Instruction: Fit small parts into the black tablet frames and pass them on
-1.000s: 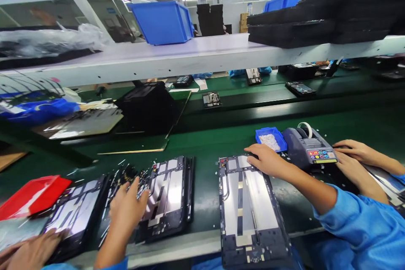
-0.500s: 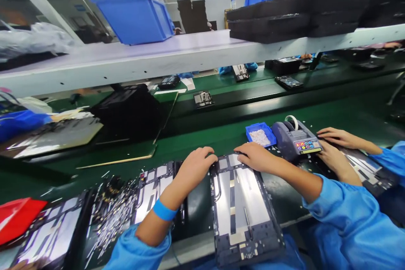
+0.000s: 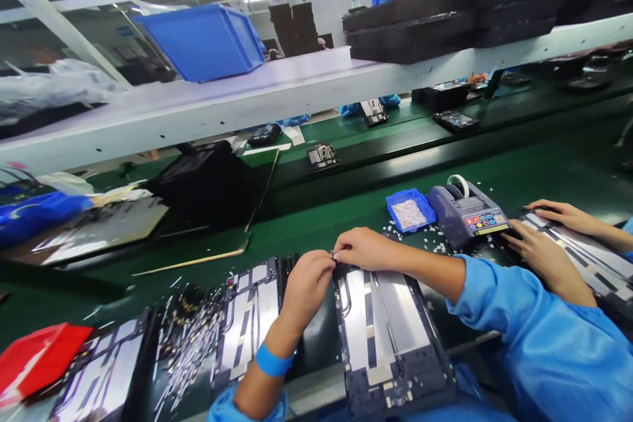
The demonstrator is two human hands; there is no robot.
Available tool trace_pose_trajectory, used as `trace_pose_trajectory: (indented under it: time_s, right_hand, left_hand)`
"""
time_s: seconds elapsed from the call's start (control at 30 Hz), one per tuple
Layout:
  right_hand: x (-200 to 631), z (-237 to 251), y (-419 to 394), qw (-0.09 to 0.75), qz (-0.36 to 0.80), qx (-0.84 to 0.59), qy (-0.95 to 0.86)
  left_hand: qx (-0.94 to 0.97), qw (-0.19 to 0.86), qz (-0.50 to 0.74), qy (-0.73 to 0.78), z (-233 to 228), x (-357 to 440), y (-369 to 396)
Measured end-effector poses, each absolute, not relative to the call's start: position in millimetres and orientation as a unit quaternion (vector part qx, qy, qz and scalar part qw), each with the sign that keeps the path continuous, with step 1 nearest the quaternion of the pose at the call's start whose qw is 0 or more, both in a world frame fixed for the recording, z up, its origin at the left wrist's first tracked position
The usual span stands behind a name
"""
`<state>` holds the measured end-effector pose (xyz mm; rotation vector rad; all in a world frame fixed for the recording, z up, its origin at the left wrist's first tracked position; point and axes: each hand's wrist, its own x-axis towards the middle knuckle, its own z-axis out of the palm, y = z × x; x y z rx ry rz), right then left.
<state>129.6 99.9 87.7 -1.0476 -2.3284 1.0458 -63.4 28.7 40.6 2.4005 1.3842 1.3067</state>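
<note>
An opened tablet (image 3: 398, 316) with silver battery plates and a black frame lies in front of me, its near end at the bench edge. At its far left corner my left hand (image 3: 307, 287), with a blue band at the wrist, has its fingers pinched together. My right hand (image 3: 366, 249) meets it there, thumb and forefinger also closed. A tiny pale and dark bit shows between the fingertips, too small to name. Just left of my left hand lies a second opened tablet (image 3: 242, 336), beside a pile of small thin parts (image 3: 190, 343).
A blue tray (image 3: 411, 211) of small white pieces and a grey tape dispenser (image 3: 467, 216) stand beyond my right hand. A co-worker's hands (image 3: 554, 257) rest on another tablet at right. A red bin (image 3: 42, 359) sits far left. Overhead runs a white shelf (image 3: 297, 86).
My hands have come together at the tablet's far left corner; the right one moved left from its top edge. The co-worker's hands and tablet show more fully.
</note>
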Motion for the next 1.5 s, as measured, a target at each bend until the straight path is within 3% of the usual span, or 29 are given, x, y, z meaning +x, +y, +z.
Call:
trace_pose_trajectory:
  time_s: [0.17, 0.3, 0.47, 0.83, 1.07, 1.27, 1.5]
  right_hand:
    - [136.5, 90.2, 88.1, 0.23, 0.377, -0.396, -0.805]
    - [133.8, 84.5, 76.9, 0.236, 0.299, -0.422, -0.823]
    - [129.9, 66.4, 68.7, 0.236, 0.127, -0.401, -0.876]
    - [133.7, 65.7, 71.2, 0.225, 0.114, -0.376, -0.892]
    - [167.7, 82.5, 109.1, 0.212, 0.081, -0.482, -0.847]
    - [240.9, 85.8, 159.8, 0.03, 0.001, -0.673, -0.739]
    - [168.5, 92.0, 91.3, 0.163, 0.107, -0.44, -0.876]
  left_hand:
    - [0.561, 0.299, 0.491, 0.596, 43.3, -44.5, 18.8]
    - [0.506, 0.378, 0.468, 0.618, 49.9, -36.2, 21.3]
    - [0.502, 0.368, 0.468, 0.628, 51.4, -32.9, 20.9]
    - [0.615, 0.186, 0.406, 0.65, 51.9, -29.8, 3.2]
    - [0.535, 0.336, 0.445, 0.635, 54.4, -29.1, 21.5]
    - [0.448, 0.447, 0.487, 0.601, 48.3, -33.4, 31.7]
    - [0.455, 0.423, 0.497, 0.606, 44.3, -32.0, 30.8]
